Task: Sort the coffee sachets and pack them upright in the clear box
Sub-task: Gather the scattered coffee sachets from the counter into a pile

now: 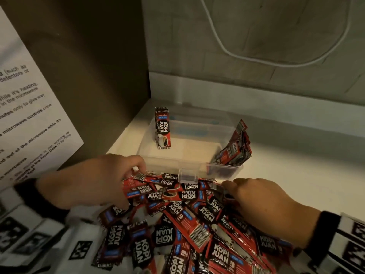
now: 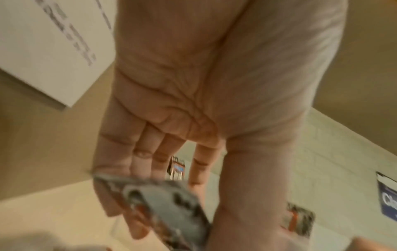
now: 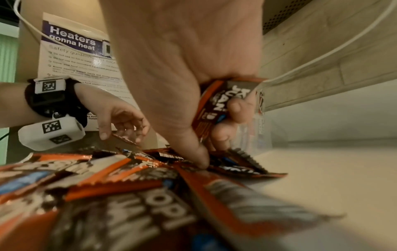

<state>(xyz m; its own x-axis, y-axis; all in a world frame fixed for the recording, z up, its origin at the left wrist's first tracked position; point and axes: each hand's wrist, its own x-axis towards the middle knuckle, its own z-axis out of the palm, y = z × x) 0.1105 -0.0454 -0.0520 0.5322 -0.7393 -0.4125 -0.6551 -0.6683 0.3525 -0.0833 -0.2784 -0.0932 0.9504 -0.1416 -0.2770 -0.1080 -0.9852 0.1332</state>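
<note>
Our left hand (image 1: 94, 180) pinches one sachet (image 1: 150, 177) at the far left edge of the pile of coffee sachets (image 1: 187, 224) on the worktop (image 1: 296, 175). Just beyond our fingers sits the clear box (image 1: 189, 167), one upright sachet (image 1: 163, 128) at its left wall, a leaning bundle (image 1: 236, 147) at its right. Our right hand (image 1: 264, 202) clutches several sachets (image 3: 217, 108) at the pile's right edge, thumb pressing down into it.

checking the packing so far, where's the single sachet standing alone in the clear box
In the head view the lone red-and-black coffee sachet stands upright at the far-left corner of the clear plastic box, opposite the leaning bunch of sachets at its right end.
</note>
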